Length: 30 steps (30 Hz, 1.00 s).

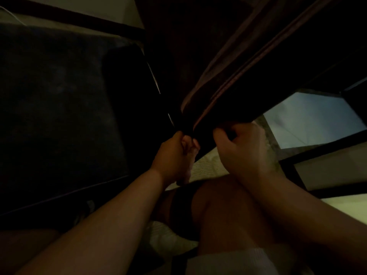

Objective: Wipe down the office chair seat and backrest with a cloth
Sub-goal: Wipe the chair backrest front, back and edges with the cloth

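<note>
Dim light, low contrast. We see a dark brownish cloth (228, 72) hanging in long soft folds from upper right down to centre frame, its hem edges showing as paler ridges. To the left lies a broad, dark, matte cushioned surface (59, 108) with a rounded corner, apparently the chair seat; we cannot tell its material.

Both hands meet at the cloth's lower end. The left hand (174, 155) has its fingers curled tight, pinching the gathered tip of the fabric. The right hand (242, 147) is curled round the cloth's lower edge, thumb tucked under.

Below: bare knees (224, 207), pale ribbed floor covering (204, 165), 1 light glossy panel (311, 120) at right.
</note>
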Each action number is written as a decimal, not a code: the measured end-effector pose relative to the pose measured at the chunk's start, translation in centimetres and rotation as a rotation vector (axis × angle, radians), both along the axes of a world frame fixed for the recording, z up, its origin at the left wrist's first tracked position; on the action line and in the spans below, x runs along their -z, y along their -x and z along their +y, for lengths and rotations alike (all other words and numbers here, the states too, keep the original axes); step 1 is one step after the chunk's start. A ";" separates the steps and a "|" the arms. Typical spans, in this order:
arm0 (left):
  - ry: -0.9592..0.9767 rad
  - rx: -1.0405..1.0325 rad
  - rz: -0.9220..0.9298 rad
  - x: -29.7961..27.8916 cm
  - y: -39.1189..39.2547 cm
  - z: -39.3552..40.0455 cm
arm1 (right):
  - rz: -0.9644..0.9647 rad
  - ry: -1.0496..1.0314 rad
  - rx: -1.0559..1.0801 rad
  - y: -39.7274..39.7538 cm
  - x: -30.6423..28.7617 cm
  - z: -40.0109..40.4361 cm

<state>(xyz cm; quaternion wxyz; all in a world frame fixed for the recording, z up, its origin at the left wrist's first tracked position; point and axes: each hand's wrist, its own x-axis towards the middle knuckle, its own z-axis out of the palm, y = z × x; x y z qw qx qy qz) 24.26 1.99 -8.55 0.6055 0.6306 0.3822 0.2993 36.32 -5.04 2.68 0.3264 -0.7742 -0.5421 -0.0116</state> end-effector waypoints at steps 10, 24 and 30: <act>-0.104 -0.232 -0.168 -0.1 -0.6 -2.8 | 0.007 0.008 -0.007 0.1 -0.4 0.2; 0.087 -0.427 -0.155 -1.4 -1.6 -1.9 | 0.077 0.033 0.057 0.4 -1.0 0.5; 0.055 -0.487 -0.252 -2.9 -1.2 -2.9 | 0.127 0.042 0.051 0.1 -0.7 0.3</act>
